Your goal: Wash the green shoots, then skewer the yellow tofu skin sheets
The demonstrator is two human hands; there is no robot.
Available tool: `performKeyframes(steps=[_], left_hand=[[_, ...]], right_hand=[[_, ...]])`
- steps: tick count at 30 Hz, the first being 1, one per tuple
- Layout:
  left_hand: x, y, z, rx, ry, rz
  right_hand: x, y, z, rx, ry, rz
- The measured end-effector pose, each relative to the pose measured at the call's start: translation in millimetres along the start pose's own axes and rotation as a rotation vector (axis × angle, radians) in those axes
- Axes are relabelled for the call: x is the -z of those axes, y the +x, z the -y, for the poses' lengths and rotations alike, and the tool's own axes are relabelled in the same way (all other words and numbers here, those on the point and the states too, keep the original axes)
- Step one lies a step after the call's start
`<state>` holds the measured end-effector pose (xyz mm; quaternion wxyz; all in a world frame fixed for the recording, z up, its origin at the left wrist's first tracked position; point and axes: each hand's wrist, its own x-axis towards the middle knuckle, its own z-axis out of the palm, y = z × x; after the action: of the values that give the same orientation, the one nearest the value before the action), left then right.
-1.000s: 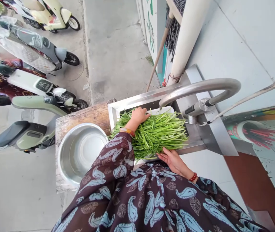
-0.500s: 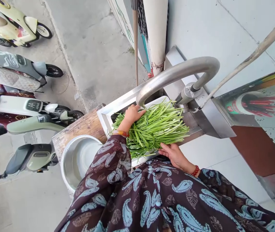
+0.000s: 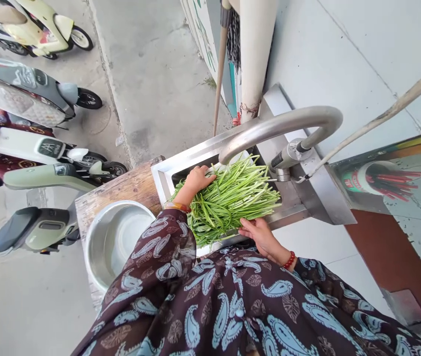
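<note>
A thick bundle of long-stemmed leafy greens (image 3: pixel 232 198) lies over the metal sink (image 3: pixel 161 180), pale stem ends to the right and leaves to the left. My left hand (image 3: pixel 198 179) is over the far left part of the bundle, fingers curled down on the stalks. At the near edge, my right hand (image 3: pixel 262 236) grips the bundle's side with the thumb uppermost; its other fingers are partly hidden under the stalks. Above the far side of the greens arches a steel faucet (image 3: pixel 288 121). A white container (image 3: pixel 245 156) shows partly beneath the greens.
Left of the sink, a metal basin (image 3: pixel 101 242) stands on a wooden board (image 3: pixel 121 185). A pale hose (image 3: pixel 373 106) runs near the faucet. A long-handled mop (image 3: pixel 221 74) leans beyond the sink. Several scooters (image 3: pixel 43 232) are parked at left.
The greens and both hands have shifted slightly left relative to the sink and faucet. The whole view has also moved a little.
</note>
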<state>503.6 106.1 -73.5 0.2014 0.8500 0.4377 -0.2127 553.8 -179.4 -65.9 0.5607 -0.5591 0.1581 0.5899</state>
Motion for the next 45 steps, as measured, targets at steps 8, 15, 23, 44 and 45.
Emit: performKeyframes(steps=[8, 15, 23, 44, 45], left_hand=[[34.2, -36, 61, 0.074, 0.106, -0.191], [56.7, -79, 104, 0.183, 0.184, -0.168], [51.8, -99, 112, 0.209, 0.222, -0.069], [-36.1, -109, 95, 0.347, -0.019, -0.14], [-43.8, -115, 96, 0.384, -0.047, -0.175]], right_hand=[[-29, 22, 2, -0.047, -0.109, 0.144], [-52, 18, -18, -0.252, -0.131, 0.391], [-43, 9, -21, -0.346, -0.172, 0.506], [19, 3, -8, -0.343, -0.374, 0.636], [21, 4, -7, -0.332, -0.408, 0.661]])
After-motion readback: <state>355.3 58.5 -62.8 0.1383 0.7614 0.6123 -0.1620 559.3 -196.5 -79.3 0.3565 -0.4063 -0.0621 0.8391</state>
